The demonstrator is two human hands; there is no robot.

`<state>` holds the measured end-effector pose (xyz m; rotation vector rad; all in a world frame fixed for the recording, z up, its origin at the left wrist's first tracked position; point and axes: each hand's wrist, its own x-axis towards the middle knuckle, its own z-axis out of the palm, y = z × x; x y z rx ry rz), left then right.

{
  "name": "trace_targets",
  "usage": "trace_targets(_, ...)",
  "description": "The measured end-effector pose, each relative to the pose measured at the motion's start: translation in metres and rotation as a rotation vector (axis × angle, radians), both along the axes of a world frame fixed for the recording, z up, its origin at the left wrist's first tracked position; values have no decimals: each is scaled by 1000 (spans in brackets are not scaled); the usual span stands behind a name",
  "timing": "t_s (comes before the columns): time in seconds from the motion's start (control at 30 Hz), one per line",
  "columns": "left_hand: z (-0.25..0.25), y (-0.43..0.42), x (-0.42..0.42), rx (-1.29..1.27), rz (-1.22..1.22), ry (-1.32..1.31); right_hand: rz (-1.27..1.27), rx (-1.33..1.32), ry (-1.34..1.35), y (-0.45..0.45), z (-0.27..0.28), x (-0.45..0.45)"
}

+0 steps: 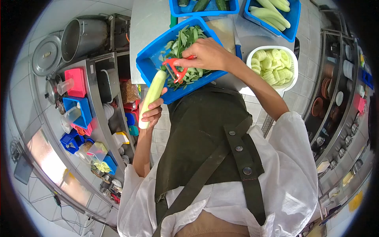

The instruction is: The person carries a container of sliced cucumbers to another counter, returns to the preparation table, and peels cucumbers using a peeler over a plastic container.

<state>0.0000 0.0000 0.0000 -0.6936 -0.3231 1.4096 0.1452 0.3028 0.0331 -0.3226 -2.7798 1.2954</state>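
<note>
My left hand (153, 111) is wrapped round a pale, mostly peeled cucumber (152, 96), held slanted with its green tip up. In my right hand (203, 54) is a red peeler (176, 70), its blade close to the cucumber's tip. Beneath them, a blue tray (144, 61) holds a heap of green peelings (188, 38). To the right, sliced pale cucumber (272, 65) fills a white basket (293, 83).
Unpeeled cucumbers (201, 5) lie in a blue tray at the top, and peeled ones (272, 15) in another at upper right. A knife with a blue handle (238, 51) rests behind my right forearm. Metal shelves with kitchenware stand on both sides.
</note>
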Motion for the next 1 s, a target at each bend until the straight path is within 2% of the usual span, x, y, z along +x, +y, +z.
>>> trace_targets(0.07, 7, 0, -4, 2, -49, 15, 82, -97, 8, -4, 5, -8)
trace_targets(0.1, -4, 7, -3, 39, -49, 10, 81, -61, 1, 0, 2, -10)
trace_targets(0.17, 0, 8, -10, 163, -230, 118, 173, -37, 4, 0, -10, -18)
trace_targets(0.2, 11, 8, -11, 90, -259, 150, 168, -35, 2, 4, -18, -18)
trace_targets(0.27, -2, -11, -18, 143, -271, 171, 111, 420, 1, 12, -30, -17)
trace_targets(0.3, -5, -18, -26, 194, -287, 194, 103, 431, 3, 11, -27, -18)
trace_targets(0.33, 2, -20, -30, 143, -296, 244, 76, 393, -18, 10, -21, -16)
trace_targets(0.37, 12, -22, -33, -3, -274, 376, 55, 365, -41, 12, -13, -13)
trace_targets(0.4, 15, -17, -37, -47, -258, 436, 132, 132, -153, 10, 3, -14)
trace_targets(0.43, 18, -9, -36, -88, -253, 488, 108, 155, -178, -3, -10, -16)
trace_targets(0.5, 24, 18, -29, -217, -194, 898, 21, 589, -120, -17, -50, -17)
trace_targets(0.53, 27, 32, -23, -336, -246, 1297, -9, 326, -94, -19, -39, -9)
trace_targets(0.57, 24, 44, -15, -372, -224, 1488, -26, 66, -56, -28, -28, -1)
trace_targets(0.63, 21, 84, 21, -679, -297, 1862, -75, -723, -41, -51, -12, 18)
trace_targets(0.67, 12, 108, 42, -506, -122, 1977, -1, -933, 90, -60, -9, 23)
trace_targets(0.7, 6, 125, 59, -320, 60, 2072, -129, -529, 424, -66, -36, 25)
trace_targets(0.77, 46, 138, 69, -91, -79, 2459, -564, -895, 76, -39, -15, 60)
trace_targets(0.83, 60, 145, 62, -56, 10, 2202, -777, -788, 58, 14, -12, 92)
trace_targets(0.9, 60, 146, 46, -161, 36, 2129, -903, -582, -15, 84, -18, 110)
trace_targets(0.97, 50, 147, 37, -234, -33, 2156, -926, -590, 92, 141, -26, 112)
trace_targets(1.0, 50, 141, 37, -212, -77, 2170, -1026, -263, -103, 156, -31, 120)
